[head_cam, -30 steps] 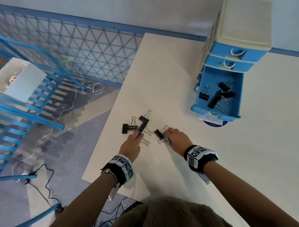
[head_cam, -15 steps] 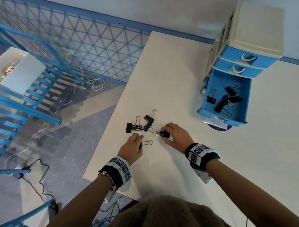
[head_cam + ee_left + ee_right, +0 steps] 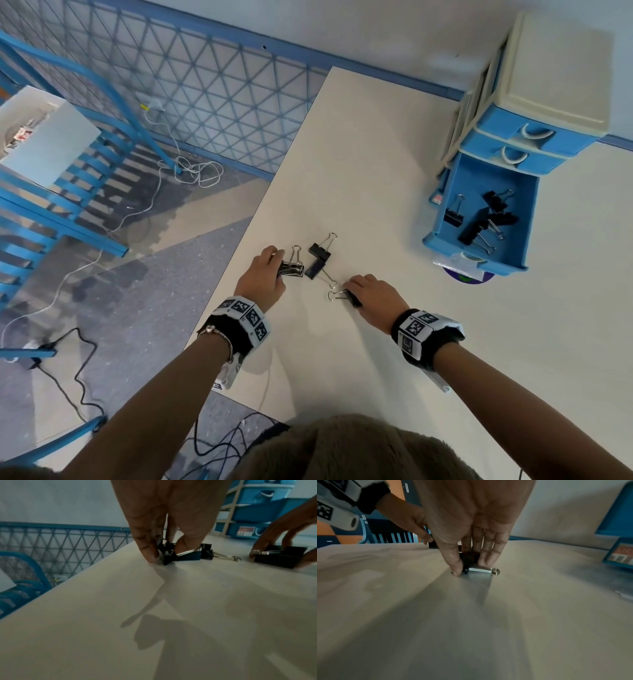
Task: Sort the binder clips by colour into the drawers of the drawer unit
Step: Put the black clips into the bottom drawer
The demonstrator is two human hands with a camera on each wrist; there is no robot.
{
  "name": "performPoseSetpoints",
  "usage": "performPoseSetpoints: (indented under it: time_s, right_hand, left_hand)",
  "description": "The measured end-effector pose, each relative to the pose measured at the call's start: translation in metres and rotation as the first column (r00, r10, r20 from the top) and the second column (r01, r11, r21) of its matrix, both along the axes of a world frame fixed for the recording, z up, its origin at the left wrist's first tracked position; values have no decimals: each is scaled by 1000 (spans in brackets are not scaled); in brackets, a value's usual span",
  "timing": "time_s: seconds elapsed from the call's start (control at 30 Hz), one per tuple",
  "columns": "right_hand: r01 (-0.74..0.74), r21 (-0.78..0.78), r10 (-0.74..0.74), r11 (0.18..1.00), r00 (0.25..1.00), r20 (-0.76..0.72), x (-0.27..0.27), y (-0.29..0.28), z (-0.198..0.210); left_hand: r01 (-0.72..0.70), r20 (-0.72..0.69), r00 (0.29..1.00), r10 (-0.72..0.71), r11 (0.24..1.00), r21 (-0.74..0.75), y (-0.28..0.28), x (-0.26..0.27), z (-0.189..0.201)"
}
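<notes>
On the white table [image 3: 342,164], my left hand [image 3: 270,270] pinches the leftmost black binder clip [image 3: 291,270] between thumb and fingers [image 3: 149,550]; the clip [image 3: 167,558] still touches the tabletop. Just right of it lie a black clip [image 3: 320,251] and a dark blue clip [image 3: 315,268], both untouched. My right hand [image 3: 359,289] pinches another black clip [image 3: 353,298] [image 3: 469,559], whose silver handles [image 3: 485,570] lie flat on the table. The blue and cream drawer unit [image 3: 555,82] stands at the back right. Its lowest drawer [image 3: 445,185] is pulled open and holds several black clips [image 3: 479,222].
The two upper drawers [image 3: 527,137] are closed. The table's left edge [image 3: 246,219] runs just left of my left hand, with floor, cables and a blue rack [image 3: 51,212] below. A purple disc [image 3: 466,277] lies under the open drawer's front.
My left hand has reached forward from the near clip to the leftmost black clip and taken hold of it. My right hand has drawn its black clip slightly nearer me.
</notes>
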State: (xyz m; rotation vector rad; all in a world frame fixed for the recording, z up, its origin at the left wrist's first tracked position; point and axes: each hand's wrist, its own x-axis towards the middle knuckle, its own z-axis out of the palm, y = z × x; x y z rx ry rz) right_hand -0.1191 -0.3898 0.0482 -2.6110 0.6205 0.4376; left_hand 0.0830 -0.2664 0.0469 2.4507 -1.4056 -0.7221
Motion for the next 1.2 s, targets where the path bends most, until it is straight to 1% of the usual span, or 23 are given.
performPoseSetpoints:
  time_s: [0.1,0.2,0.3,0.4,0.47,0.53,0.63,0.77,0.83,0.93,1.03,1.1,1.2]
  right_hand:
    - [37,13,-37,999,999,11,-8,3,-1]
    - [103,54,-103,993,995,1,-21,6,1]
    - [199,113,-205,974,978,48,-34,10,4]
    - [297,164,-318,941,940,123,-45,16,11]
    - [359,190,-393,914,900,190,-53,17,19]
    - [413,208,-459,886,843,280,-63,15,28]
    - [487,230,-537,843,733,417,-77,1,46]
    - [600,189,-593,777,598,539,-93,-33,70]
    - [657,173,-626,734,554,549,-98,-54,79]
    - [742,115,-676,661,522,520,-103,-90,85]
    - [798,83,-756,597,525,391,-108,-125,82]
    - [807,93,-786,583,531,317,-113,-141,80]
    - [801,125,-789,585,527,316,-122,-151,78]
  left_hand:
    - [79,48,995,-84,992,103,-2,0,-2]
    - [135,70,987,-147,979,153,0,0,-5]
    - [140,71,986,-153,978,156,2,-2,-8]
    - [143,48,988,-150,982,121,5,-7,-13]
    - [148,25,988,-150,985,90,8,-13,-15]
    - [154,-11,988,-153,986,67,10,-23,-15]
    - [165,-69,984,-162,986,30,14,-40,-13]
    - [169,-100,980,-173,985,-44,14,-63,-4]
    - [181,-106,976,-188,981,-73,11,-73,1]
    - [194,-105,972,-209,972,-132,4,-86,7]
    - [203,-103,970,-222,965,-168,-6,-96,16]
    - [203,-104,968,-227,959,-199,-13,-103,23]
    - [153,-131,973,-191,955,-252,-29,-116,34]
